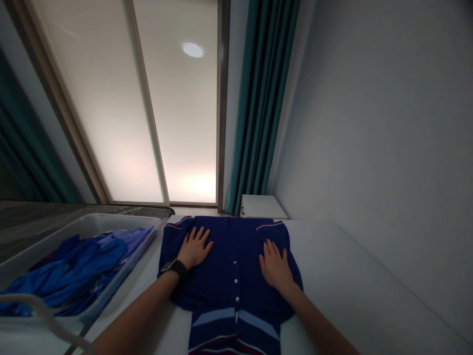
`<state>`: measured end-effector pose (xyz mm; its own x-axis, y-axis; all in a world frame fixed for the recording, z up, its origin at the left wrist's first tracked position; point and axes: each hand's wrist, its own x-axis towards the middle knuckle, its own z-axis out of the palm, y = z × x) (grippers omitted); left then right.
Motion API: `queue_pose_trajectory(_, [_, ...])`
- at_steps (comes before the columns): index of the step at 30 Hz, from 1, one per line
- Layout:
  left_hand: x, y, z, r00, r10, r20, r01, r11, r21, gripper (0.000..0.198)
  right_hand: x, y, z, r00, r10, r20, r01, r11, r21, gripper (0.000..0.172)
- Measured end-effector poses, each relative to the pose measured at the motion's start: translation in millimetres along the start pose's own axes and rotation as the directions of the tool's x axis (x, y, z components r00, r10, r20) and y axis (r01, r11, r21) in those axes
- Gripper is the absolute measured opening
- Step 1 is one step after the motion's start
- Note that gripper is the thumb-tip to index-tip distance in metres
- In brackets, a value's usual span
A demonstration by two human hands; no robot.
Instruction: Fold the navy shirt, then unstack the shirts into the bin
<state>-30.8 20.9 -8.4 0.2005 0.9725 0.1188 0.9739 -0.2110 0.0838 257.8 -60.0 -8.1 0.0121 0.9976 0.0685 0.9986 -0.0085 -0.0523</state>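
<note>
Shirt (221, 246), dark blue, one: spread on the white tabletop (332, 276), buttons facing up, striped end nearest the person; laying-out seems largely done, no folds made. Left hand (194, 250), watch (175, 267) at wrist: flat on shirt, fingers apart, grip released. Right hand (275, 268): flat on shirt, grasping nothing. Clothes (77, 266), blue and purple: heaped in bin (99, 223) at left, not laid out.

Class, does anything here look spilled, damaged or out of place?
Nothing looks spilled or damaged. The shirt lies spread on the table; the clothes jumbled in the tub look ordinary. Only a pale strip, lower left, seems odd: I can't identify it.
</note>
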Motion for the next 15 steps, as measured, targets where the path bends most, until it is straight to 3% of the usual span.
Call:
queue_pose_trajectory(7, [-18.8, -25.6, -7.0, 1.0, -0.007, -0.002, 0.007, 0.999, 0.034, 0.06, -8.2, -17.1, -3.5, 0.998, -0.048, -0.035, 0.05, 0.997, 0.053, 0.059])
queue_pose_trajectory(15, [-16.7, -9.3, -17.3, 1.0, 0.012, -0.004, -0.012, 0.997, 0.073, 0.057, -6.7, -10.1, -3.1, 0.996, -0.06, -0.063, 0.063, 0.997, 0.047, 0.058])
